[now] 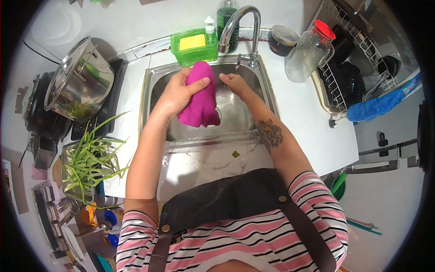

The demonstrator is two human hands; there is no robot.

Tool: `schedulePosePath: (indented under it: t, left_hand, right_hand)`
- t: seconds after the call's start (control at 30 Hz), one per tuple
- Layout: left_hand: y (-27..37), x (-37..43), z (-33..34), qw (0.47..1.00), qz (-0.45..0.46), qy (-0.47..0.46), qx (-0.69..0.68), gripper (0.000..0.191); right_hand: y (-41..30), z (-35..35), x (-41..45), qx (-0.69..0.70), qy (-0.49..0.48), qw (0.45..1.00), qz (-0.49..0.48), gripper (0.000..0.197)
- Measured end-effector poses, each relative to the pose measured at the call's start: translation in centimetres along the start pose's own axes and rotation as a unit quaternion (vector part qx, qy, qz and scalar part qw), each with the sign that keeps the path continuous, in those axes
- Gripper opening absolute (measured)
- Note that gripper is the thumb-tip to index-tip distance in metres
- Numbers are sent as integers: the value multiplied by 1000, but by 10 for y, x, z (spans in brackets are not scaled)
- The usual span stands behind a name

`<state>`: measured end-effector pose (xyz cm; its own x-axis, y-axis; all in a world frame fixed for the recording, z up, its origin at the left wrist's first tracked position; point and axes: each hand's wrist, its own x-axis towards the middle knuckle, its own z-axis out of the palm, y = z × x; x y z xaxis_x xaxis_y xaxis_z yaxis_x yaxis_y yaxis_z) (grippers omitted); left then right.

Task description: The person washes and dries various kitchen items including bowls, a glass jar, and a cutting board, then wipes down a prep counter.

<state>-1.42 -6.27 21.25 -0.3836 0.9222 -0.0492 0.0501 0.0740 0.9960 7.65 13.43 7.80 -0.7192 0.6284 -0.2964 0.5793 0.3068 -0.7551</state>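
Observation:
A folded magenta cloth [200,98] is gripped in my left hand [178,91], thumb across its front and fingers hidden behind it. It hangs over the stainless steel sink [238,112]. Just right of the cloth, my right hand [234,83] is held over the basin with its fingers curled in and nothing visible in it. A small gap separates it from the cloth. Behind both hands rises the curved chrome faucet [256,34], its spout above the basin; no running water shows. The drain is partly covered by the cloth.
Behind the sink stand a green caddy [193,56] with a yellow sponge [192,41] and a bottle of green liquid [226,17]. Spring onions [91,159] and a lidded glass pot [83,85] are left. A red-lidded pitcher [304,56] and dish rack [334,88] stand right.

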Motion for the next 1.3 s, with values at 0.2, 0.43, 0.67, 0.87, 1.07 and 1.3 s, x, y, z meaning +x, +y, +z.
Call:
schedulePosePath:
  t: [0.2,0.43,0.67,0.87,1.07,1.3]
  left_hand:
    - [-33,7,17,989,66,109,-70,33]
    - [-51,15,-5,950,16,167,-262,16]
    - [-26,15,-37,990,107,75,-44,17]
    - [-21,49,-109,996,73,60,3,25]
    - [-42,79,-137,960,28,209,186,42]
    - [-80,93,-165,904,27,273,327,47]
  right_hand:
    - [-39,38,-63,708,-229,667,43,54]
    - [-94,73,-79,481,60,859,-164,41]
    - [-101,79,-69,645,-411,636,-103,56]
    - [-164,100,5,477,-368,793,-95,18]
    - [-179,138,41,399,-205,890,-85,19]
    - [-182,167,64,220,-168,956,-94,31]
